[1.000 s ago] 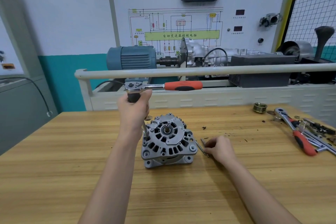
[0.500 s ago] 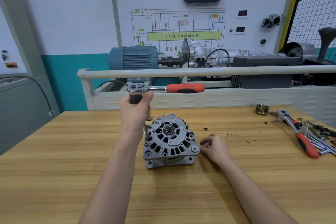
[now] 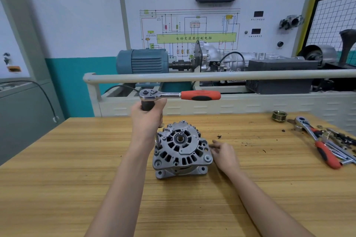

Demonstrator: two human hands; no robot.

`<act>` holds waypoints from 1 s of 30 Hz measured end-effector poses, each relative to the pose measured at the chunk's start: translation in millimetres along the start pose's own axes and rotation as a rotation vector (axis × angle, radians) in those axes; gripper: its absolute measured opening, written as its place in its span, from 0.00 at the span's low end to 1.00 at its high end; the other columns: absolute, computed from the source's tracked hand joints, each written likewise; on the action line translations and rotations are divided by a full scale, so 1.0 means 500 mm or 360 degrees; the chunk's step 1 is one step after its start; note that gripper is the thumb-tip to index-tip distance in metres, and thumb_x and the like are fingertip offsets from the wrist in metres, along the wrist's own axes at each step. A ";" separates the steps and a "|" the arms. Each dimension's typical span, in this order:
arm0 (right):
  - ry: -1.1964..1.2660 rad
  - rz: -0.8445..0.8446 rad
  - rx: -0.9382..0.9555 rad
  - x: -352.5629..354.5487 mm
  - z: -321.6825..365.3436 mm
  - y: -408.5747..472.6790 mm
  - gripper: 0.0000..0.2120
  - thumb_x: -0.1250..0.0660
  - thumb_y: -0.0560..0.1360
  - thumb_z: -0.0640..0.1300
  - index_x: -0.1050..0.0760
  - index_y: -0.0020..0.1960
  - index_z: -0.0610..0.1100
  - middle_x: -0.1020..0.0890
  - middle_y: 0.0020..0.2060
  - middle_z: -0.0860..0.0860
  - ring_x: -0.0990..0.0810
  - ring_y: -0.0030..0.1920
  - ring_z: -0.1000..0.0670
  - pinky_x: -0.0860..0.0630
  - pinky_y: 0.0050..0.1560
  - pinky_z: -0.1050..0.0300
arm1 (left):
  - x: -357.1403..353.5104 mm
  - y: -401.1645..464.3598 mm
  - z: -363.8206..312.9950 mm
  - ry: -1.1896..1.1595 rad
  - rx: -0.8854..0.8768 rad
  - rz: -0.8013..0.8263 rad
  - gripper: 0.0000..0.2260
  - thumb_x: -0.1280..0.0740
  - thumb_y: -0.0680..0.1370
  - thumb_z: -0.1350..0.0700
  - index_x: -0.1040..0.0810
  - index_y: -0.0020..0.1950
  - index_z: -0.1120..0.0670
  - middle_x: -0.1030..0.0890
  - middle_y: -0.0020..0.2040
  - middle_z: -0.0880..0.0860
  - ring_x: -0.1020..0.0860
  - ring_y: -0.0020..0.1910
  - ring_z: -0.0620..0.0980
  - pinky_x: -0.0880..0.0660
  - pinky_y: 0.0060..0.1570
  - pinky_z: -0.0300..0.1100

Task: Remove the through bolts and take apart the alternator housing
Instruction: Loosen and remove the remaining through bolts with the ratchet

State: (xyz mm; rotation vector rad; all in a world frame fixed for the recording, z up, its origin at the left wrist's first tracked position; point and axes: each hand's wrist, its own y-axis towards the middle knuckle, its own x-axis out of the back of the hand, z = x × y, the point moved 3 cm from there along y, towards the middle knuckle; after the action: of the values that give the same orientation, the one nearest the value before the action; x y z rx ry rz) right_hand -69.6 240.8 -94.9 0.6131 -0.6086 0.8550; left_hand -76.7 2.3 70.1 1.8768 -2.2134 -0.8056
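Note:
A grey cast alternator (image 3: 182,150) stands on the wooden table (image 3: 77,169), shaft end up. My left hand (image 3: 147,119) grips the black extension under the head of a ratchet wrench (image 3: 179,95) whose orange handle points right. The extension's socket (image 3: 157,143) sits on a bolt at the housing's left rim. My right hand (image 3: 224,155) rests on the table against the housing's right side, fingers loosely curled, holding nothing that I can see.
A second orange-handled ratchet (image 3: 317,144), sockets and loose metal parts lie at the table's right edge. A grooved pulley (image 3: 279,115) sits at the back right. Behind the table runs a cream rail (image 3: 212,77) with a motor and transmission rig.
My right hand set a thin bolt down on the table and moved left to the housing's right side. The left hand and ratchet have stayed in place.

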 end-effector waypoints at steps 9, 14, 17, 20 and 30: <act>0.0526 0.0519 0.0309 0.030 0.223 0.039 0.39 0.30 0.70 0.64 0.36 0.75 0.47 0.30 0.71 0.51 0.31 0.69 0.50 0.33 0.66 0.53 | -0.014 0.009 -0.005 -0.0063 -0.0076 -0.0010 0.16 0.34 0.76 0.65 0.34 0.31 0.55 0.36 0.21 0.45 0.40 0.20 0.43 0.41 0.22 0.34; 0.0458 0.0610 0.0273 0.007 0.218 0.044 0.41 0.31 0.69 0.65 0.37 0.75 0.48 0.34 0.74 0.48 0.32 0.71 0.47 0.33 0.69 0.45 | -0.011 0.013 -0.003 -0.0038 -0.0099 0.0016 0.17 0.34 0.77 0.65 0.35 0.30 0.55 0.37 0.21 0.45 0.41 0.21 0.43 0.41 0.22 0.34; 0.0425 0.0558 0.0284 0.009 0.218 0.043 0.39 0.30 0.70 0.63 0.36 0.74 0.47 0.33 0.73 0.50 0.33 0.71 0.48 0.33 0.68 0.48 | -0.012 0.017 -0.001 -0.0034 -0.0099 -0.0009 0.16 0.34 0.77 0.65 0.35 0.31 0.55 0.37 0.21 0.45 0.41 0.21 0.43 0.42 0.22 0.34; 0.0386 0.0470 0.0287 0.008 0.215 0.033 0.39 0.30 0.69 0.64 0.35 0.74 0.47 0.32 0.73 0.50 0.32 0.71 0.48 0.33 0.67 0.49 | -0.022 0.022 0.001 -0.0070 -0.0105 -0.0027 0.16 0.35 0.77 0.65 0.35 0.31 0.56 0.36 0.21 0.46 0.40 0.21 0.43 0.42 0.22 0.34; 0.0428 0.0422 0.0298 0.000 0.211 0.004 0.40 0.29 0.66 0.65 0.34 0.73 0.51 0.29 0.71 0.53 0.32 0.71 0.50 0.34 0.69 0.50 | -0.101 0.074 0.003 -0.0295 -0.0074 0.0028 0.18 0.35 0.77 0.65 0.35 0.29 0.55 0.37 0.20 0.46 0.41 0.20 0.43 0.43 0.21 0.35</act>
State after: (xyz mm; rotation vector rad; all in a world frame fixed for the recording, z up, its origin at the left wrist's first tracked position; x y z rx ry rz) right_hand -96.5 167.8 -23.3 0.5803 -0.3710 1.2316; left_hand -99.0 53.8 98.3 1.8261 -2.2908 -1.0581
